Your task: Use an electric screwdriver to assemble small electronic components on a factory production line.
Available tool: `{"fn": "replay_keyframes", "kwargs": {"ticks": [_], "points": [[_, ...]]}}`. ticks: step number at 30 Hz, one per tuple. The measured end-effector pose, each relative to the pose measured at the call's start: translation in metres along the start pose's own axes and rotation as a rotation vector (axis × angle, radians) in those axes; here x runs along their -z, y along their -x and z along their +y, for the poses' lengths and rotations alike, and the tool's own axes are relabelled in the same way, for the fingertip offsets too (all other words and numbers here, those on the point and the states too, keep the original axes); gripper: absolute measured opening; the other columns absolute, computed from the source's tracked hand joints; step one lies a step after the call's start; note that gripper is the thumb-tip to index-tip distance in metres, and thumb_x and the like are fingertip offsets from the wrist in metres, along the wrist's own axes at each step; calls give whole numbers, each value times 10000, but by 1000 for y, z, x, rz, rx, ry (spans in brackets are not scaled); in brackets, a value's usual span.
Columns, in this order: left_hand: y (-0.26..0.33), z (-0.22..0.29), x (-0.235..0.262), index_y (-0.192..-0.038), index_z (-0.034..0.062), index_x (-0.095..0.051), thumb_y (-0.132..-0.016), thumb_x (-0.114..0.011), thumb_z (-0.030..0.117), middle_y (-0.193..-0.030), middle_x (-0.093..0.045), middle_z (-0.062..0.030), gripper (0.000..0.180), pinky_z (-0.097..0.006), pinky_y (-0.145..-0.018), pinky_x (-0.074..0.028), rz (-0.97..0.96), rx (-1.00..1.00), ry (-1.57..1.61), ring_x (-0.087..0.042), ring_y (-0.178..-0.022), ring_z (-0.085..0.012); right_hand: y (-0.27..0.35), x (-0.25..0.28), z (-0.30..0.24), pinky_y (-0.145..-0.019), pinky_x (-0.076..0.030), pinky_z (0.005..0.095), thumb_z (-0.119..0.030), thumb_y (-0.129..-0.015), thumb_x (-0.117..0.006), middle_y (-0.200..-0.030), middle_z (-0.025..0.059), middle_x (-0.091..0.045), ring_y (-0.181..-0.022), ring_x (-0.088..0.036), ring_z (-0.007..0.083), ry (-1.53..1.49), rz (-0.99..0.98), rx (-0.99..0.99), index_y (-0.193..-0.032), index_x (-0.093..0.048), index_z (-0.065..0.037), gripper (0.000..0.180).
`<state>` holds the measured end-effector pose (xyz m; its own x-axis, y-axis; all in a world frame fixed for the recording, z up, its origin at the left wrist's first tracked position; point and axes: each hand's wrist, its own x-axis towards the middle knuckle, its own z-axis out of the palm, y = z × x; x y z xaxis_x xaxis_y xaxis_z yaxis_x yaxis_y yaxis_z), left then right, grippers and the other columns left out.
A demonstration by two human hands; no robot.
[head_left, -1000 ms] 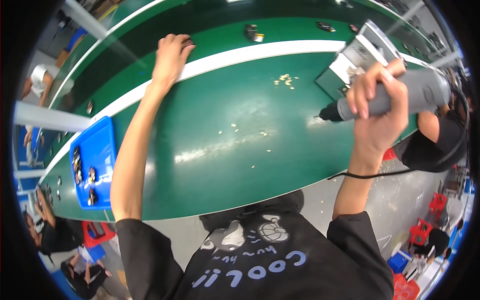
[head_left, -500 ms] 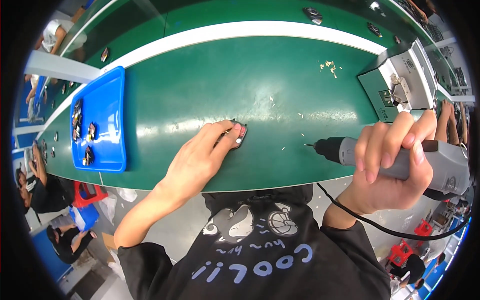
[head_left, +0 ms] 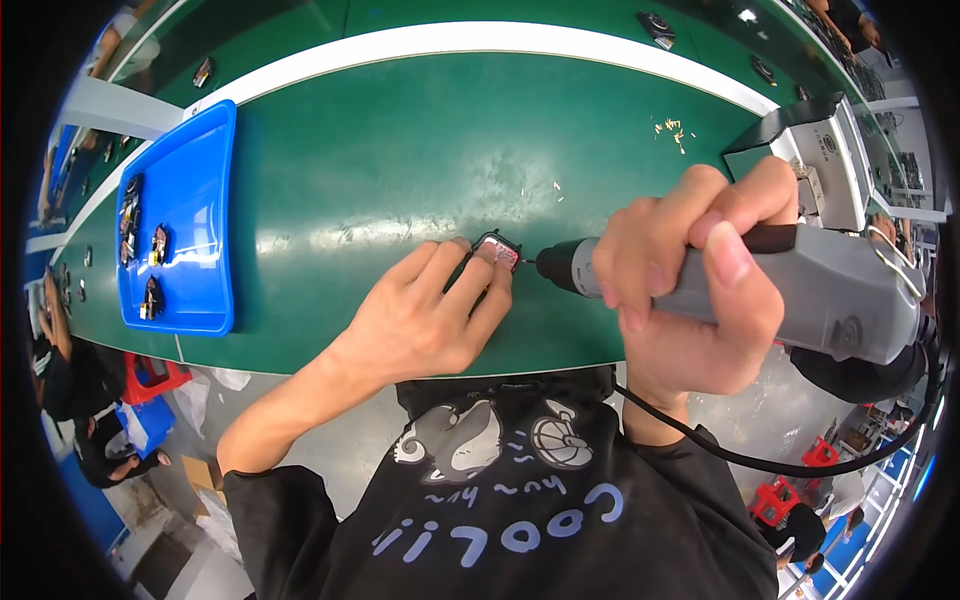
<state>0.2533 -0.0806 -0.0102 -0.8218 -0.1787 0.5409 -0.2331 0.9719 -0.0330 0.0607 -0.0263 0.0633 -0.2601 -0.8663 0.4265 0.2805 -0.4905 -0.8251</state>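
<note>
My left hand [head_left: 425, 310] grips a small dark-framed electronic part with a reddish board [head_left: 508, 252] on the green bench, fingers curled over it. In my right hand [head_left: 695, 285] is a grey corded electric screwdriver [head_left: 830, 290] with a black nose, lying almost level and wrapped by the fingers. Its thin bit points left and ends right beside the part's right edge; whether it touches cannot be made out. My left fingers cover much of the part.
A blue tray [head_left: 232, 215] with several small assemblies [head_left: 160, 245] stands at the left. Small brass-coloured pieces [head_left: 675, 132] lie at the far right, near a white and green box device [head_left: 835, 150]. The screwdriver's black cord [head_left: 740, 462] loops below the bench edge.
My right hand has brought the screwdriver leftward, its bit now beside the part. My left hand has shifted slightly right with the part, showing more of its reddish board.
</note>
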Motion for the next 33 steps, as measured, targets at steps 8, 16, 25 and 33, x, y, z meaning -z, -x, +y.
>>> {"fn": "replay_keyframes", "kwargs": {"ticks": [8, 16, 25, 33], "points": [[2, 2, 4, -951, -39, -684, -678, -700, 44, -977, -670, -132, 286, -313, -622, -509, -85, 28, 4, -626, -804, -237, -2, 2, 12, -403, -372, 327, -110, -948, -418, -659, 95, -457, -382, -402, 156, -3, -48, -29, -1006, -415, -68, 72], [-2, 2, -3, -772, -3, -618, -650, -649, 82, -853, -625, -127, 152, -319, -635, -465, -36, -8, -46, -614, -790, -249, -2, -4, 11, -418, -377, 326, -110, -934, -464, -634, 79, -450, -407, -400, 148, 96, -45, -123, -955, -377, -82, 94], [-6, 4, 10, -789, 7, -630, -678, -657, 85, -914, -628, -112, 138, -286, -638, -506, -64, 65, 44, -607, -835, -232, 10, -21, 7, -490, -420, 323, -122, -896, -697, -642, 82, -504, -479, -445, 136, 193, -29, -182, -896, -377, -70, 324], [-23, -23, 19, -917, 67, -649, -730, -669, 86, -857, -571, -27, 189, -291, -646, -540, -181, 59, 95, -589, -796, -171, 10, -4, -59, -427, -478, 346, -31, -841, -664, -787, 173, -732, -436, -570, 206, -191, -317, 162, -889, -560, -38, 114]]}}
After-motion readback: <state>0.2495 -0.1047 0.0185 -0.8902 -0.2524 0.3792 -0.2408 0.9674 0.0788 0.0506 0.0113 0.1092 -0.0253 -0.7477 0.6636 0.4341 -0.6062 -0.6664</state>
